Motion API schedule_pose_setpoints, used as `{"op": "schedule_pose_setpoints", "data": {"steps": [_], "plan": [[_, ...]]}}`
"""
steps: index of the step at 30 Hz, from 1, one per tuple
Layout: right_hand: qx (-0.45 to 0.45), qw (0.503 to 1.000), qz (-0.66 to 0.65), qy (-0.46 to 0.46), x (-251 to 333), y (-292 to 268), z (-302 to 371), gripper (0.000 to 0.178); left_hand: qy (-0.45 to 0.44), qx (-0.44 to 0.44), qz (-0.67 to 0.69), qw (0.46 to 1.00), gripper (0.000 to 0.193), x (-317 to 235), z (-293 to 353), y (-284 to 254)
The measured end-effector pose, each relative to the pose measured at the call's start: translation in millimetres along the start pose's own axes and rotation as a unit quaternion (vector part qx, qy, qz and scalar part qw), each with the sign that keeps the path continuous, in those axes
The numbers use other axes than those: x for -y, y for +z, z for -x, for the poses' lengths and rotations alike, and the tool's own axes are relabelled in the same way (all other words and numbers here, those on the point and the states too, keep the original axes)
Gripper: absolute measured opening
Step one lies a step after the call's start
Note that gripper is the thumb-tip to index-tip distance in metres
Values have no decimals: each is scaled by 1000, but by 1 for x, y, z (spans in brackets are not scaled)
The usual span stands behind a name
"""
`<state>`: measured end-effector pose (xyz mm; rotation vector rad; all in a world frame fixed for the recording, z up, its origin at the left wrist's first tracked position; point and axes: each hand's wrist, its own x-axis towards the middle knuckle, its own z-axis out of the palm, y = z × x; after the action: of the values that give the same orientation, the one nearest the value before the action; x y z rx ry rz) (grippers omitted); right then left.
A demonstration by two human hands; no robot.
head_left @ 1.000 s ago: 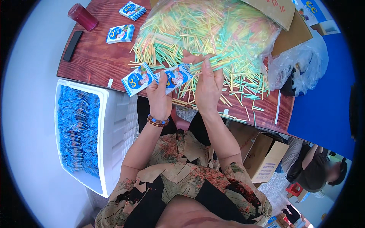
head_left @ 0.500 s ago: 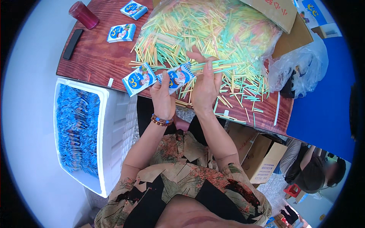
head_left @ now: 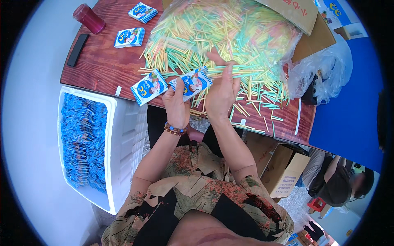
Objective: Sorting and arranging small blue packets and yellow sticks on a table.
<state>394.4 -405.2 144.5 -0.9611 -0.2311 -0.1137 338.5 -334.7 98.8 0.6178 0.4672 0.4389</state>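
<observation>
My left hand (head_left: pixel 176 105) is closed on a small blue-and-white packet (head_left: pixel 193 83), thumb on its front. Beside it, another like packet (head_left: pixel 149 87) lies at the near edge of the table. My right hand (head_left: pixel 221 90) pinches a bunch of thin pastel straws (head_left: pixel 242 70) between thumb and fingers. The ends of these straws reach to the top corner of the held packet; whether any are inside it I cannot tell. Just beyond both hands, a heap of green, yellow and pink straws (head_left: pixel 184 49) spills from a clear plastic bag (head_left: pixel 246 24).
Two more packets (head_left: pixel 129 37), a red cup (head_left: pixel 89 19) and a black bar (head_left: pixel 78 50) are at the table's far left. A white foam box (head_left: pixel 111 135) full of blue packets stands left of the table. Cardboard flaps (head_left: pixel 316 45) and a crumpled plastic bag (head_left: pixel 324 74) are at right.
The head view has shifted slightly. Both hands keep their holds, and the straw bunch has turned a little beside the packet.
</observation>
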Motion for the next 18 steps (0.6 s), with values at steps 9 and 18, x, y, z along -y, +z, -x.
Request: {"op": "schedule_pose_setpoints", "data": {"steps": [9,18], "plan": [[-44,999,-13,28,-5,-2,11,28,-15,-3,7,1000,24,6,2,7],[65,994,-5,91,3,-13,-5,31,-39,40,78,995,24,16,-18,11]]}}
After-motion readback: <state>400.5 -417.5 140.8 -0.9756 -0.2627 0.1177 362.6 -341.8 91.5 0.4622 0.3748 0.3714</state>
